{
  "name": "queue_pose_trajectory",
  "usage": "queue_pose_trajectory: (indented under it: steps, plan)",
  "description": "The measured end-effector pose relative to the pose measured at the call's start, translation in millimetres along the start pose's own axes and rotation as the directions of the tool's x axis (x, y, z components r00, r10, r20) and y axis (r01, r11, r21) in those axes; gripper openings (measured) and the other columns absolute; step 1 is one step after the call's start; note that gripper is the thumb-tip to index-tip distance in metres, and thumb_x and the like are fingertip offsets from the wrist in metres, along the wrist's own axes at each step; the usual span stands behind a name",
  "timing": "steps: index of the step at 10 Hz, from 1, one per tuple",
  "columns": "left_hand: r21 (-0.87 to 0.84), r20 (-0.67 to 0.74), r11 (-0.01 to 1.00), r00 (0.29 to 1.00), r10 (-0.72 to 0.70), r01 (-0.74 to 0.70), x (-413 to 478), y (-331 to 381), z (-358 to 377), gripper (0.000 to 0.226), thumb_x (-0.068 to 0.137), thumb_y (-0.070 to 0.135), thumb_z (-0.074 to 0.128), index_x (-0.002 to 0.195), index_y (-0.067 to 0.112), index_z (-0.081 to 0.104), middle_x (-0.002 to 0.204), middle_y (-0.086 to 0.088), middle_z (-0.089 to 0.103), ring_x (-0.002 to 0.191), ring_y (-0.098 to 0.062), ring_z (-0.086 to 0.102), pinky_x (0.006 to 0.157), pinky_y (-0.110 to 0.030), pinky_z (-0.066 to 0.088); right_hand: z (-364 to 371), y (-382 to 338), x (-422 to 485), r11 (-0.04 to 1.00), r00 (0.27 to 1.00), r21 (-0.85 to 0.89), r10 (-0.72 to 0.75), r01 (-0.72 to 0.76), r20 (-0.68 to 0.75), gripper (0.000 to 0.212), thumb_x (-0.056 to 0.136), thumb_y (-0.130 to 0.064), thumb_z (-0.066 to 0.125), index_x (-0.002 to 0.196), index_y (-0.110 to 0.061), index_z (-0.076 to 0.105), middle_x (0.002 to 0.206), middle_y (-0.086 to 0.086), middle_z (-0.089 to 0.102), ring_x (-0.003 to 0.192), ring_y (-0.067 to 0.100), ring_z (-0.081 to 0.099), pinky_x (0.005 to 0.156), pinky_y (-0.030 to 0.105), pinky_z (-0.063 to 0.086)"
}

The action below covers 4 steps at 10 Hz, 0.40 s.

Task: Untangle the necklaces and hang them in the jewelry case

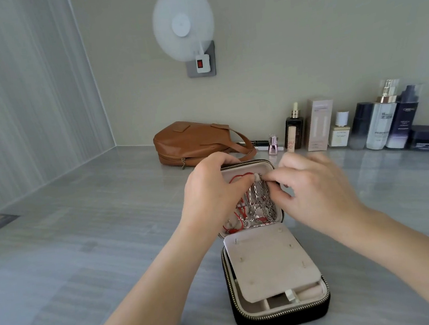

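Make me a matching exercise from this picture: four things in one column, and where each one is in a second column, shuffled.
Things:
1. fan
2. brown bag
3. necklaces
4. bottles

Places:
a. hanging in the raised lid of the case
b. up on the wall, at a socket
c. standing in a row at the far right of the counter
d. lying on the counter behind the case

Pairs: 1-b, 2-d, 3-a, 4-c
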<state>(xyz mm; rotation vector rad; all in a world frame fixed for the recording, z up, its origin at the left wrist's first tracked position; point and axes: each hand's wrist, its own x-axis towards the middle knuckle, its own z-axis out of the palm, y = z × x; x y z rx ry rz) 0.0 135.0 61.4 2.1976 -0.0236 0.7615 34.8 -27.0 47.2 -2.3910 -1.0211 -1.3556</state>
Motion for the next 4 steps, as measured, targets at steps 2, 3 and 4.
queue_pose_trajectory:
  steps: [2, 3, 4]
  plan:
    - [-0.348, 0.047, 0.935, 0.997, -0.055, 0.068, -0.4, 2.5, -2.5, 0.014, 0.084, 0.038, 0.062, 0.088, 0.025, 0.064, 0.089, 0.018, 0.064, 0.084, 0.011, 0.056, 0.077, -0.010, 0.042, -15.3, 1.0, 6.1, 0.933, 0.984, 0.317, 0.175, -0.171, 0.013, 0.021, 0.079, -0.021, 0.051, 0.080, -0.013, 0.071, 0.061, -0.007, 0.050, 0.050, 0.011, 0.046, 0.054, 0.026, 0.040]
    - [-0.519, 0.132, 0.827, 0.976, -0.175, 0.218, 2.8, -1.6, -0.4, 0.044, 0.092, 0.051, 0.042, 0.089, 0.019, 0.071, 0.100, 0.007, 0.069, 0.098, -0.005, 0.060, 0.091, -0.027, 0.046, -30.5, 4.6, 15.3, 0.828, 0.943, 0.480, 0.334, -0.290, -0.005, 0.017, 0.081, -0.017, 0.054, 0.085, -0.015, 0.071, 0.061, -0.002, 0.057, 0.055, 0.010, 0.049, 0.054, 0.019, 0.038]
    - [-0.702, 0.289, 0.554, 0.890, -0.354, 0.448, 3.4, -3.3, 1.1, 0.050, 0.093, 0.051, 0.037, 0.085, 0.018, 0.073, 0.097, -0.010, 0.072, 0.097, -0.028, 0.066, 0.094, -0.049, 0.048, -63.6, 8.6, 33.2, 0.674, 0.873, 0.675, 0.479, -0.300, -0.089, 0.016, 0.086, -0.016, 0.054, 0.082, -0.024, 0.067, 0.053, -0.016, 0.059, 0.049, -0.002, 0.048, 0.049, 0.008, 0.033]
